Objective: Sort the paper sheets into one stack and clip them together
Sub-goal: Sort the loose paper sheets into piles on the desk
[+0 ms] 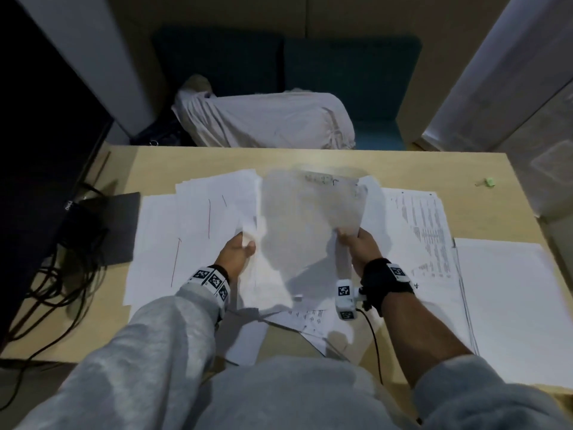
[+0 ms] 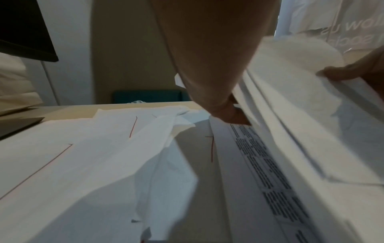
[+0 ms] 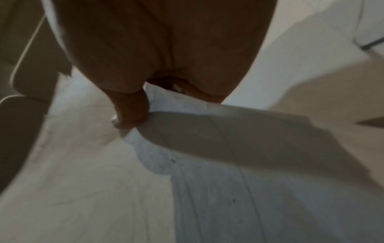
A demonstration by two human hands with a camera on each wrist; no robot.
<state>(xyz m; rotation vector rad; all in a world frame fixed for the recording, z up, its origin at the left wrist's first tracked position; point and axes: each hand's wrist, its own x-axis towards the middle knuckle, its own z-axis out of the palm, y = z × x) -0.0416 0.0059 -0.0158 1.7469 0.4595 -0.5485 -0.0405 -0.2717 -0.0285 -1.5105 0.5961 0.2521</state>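
I hold a bundle of white paper sheets (image 1: 307, 218) upright above the table's middle. My left hand (image 1: 240, 246) grips its left edge and my right hand (image 1: 356, 243) grips its right edge. The left wrist view shows the bundle (image 2: 290, 102) edge-on, my left hand (image 2: 232, 113) pinching it, and the right hand's fingers (image 2: 340, 74) on the far side. In the right wrist view my right hand (image 3: 133, 113) pinches the sheets (image 3: 228, 131). More loose sheets lie flat to the left (image 1: 192, 231), to the right (image 1: 431, 237) and under my wrists. I see no clip.
The tan table (image 1: 465, 169) carries a small green object (image 1: 489, 182) at its far right. A dark flat pad (image 1: 114, 225) and black cables (image 1: 62, 274) sit at the left edge beside a monitor (image 1: 37, 150). White cloth (image 1: 263, 122) lies on a teal seat beyond.
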